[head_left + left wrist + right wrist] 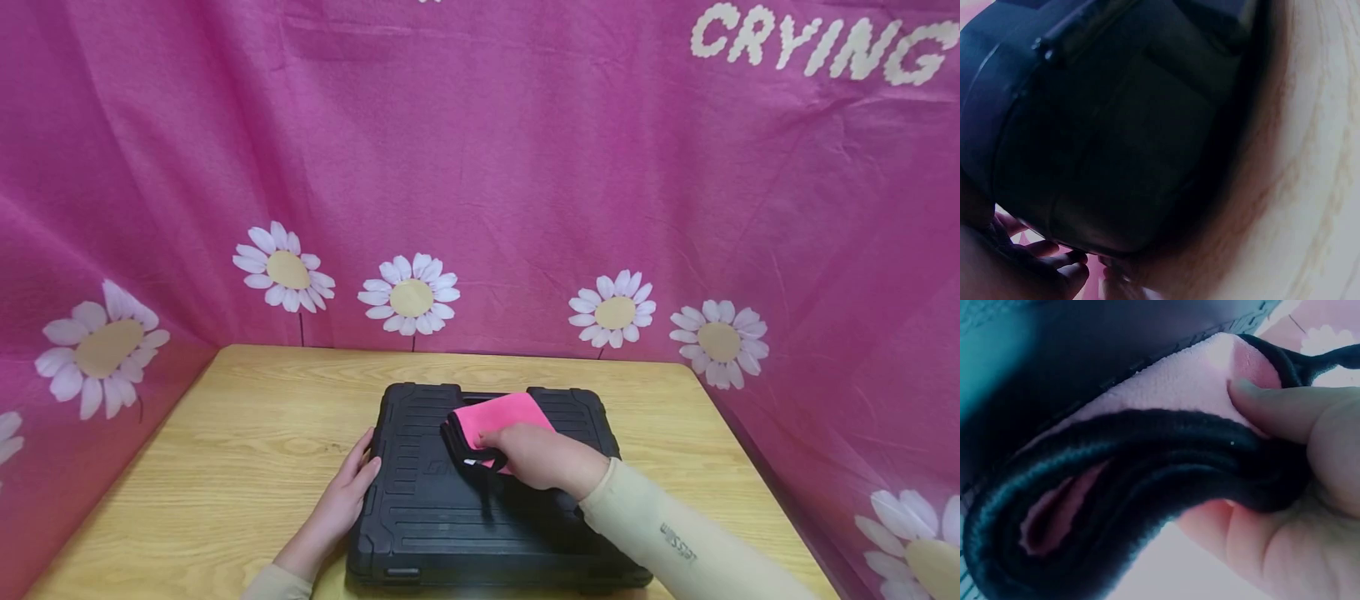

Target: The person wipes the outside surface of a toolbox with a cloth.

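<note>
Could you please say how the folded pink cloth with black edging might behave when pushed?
The folded pink cloth with black edging would probably crumple, since its layers bend softly. Its fuzzy-looking surface may also resist sliding.

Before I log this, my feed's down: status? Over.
Left fingers on side of black case. Right fingers pinch folded pink cloth over it. Nothing seen in the way.
</note>
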Tool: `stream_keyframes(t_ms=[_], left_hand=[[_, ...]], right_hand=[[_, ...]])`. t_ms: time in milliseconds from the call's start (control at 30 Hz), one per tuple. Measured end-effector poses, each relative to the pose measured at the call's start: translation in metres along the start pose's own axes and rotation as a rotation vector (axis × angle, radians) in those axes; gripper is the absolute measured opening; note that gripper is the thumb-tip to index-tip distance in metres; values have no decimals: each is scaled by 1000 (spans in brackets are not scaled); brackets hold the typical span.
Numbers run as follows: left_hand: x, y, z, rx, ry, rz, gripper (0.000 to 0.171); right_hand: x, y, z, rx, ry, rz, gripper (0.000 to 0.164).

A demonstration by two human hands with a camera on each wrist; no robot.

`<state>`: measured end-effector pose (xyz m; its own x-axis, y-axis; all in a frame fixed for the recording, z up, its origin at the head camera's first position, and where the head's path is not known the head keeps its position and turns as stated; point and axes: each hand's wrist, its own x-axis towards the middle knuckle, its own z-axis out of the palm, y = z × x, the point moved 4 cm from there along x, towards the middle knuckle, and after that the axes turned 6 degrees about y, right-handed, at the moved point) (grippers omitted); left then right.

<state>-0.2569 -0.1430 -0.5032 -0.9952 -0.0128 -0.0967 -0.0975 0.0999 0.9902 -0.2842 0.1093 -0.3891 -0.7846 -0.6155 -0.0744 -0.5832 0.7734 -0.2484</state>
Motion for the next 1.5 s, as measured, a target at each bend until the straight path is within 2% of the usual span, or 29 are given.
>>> stream_keyframes(t_ms=[167, 333, 600, 1000, 1167, 1367, 1500], left_hand=[[1, 0, -1, 16, 2, -6, 63], [1, -1, -2, 35, 5, -10, 63], [1, -1, -1, 31, 8, -8, 63], [2, -1, 0, 41, 1, -12, 63], [3, 0, 0, 36, -14, -16, 64], [4, -2, 0, 37, -12, -22, 65], [4, -1, 0, 34, -7, -27, 66]], right_hand=[[5, 7, -2, 20, 1, 7, 49], [13, 16, -4, 0, 29, -10, 44], [25, 31, -9, 89, 45, -4, 35], [36, 44, -16, 49, 102, 11, 30], [40, 50, -14, 1, 102, 29, 35], [39, 48, -12, -32, 132, -43, 26], [33, 44, -8, -56, 158, -108, 28]])
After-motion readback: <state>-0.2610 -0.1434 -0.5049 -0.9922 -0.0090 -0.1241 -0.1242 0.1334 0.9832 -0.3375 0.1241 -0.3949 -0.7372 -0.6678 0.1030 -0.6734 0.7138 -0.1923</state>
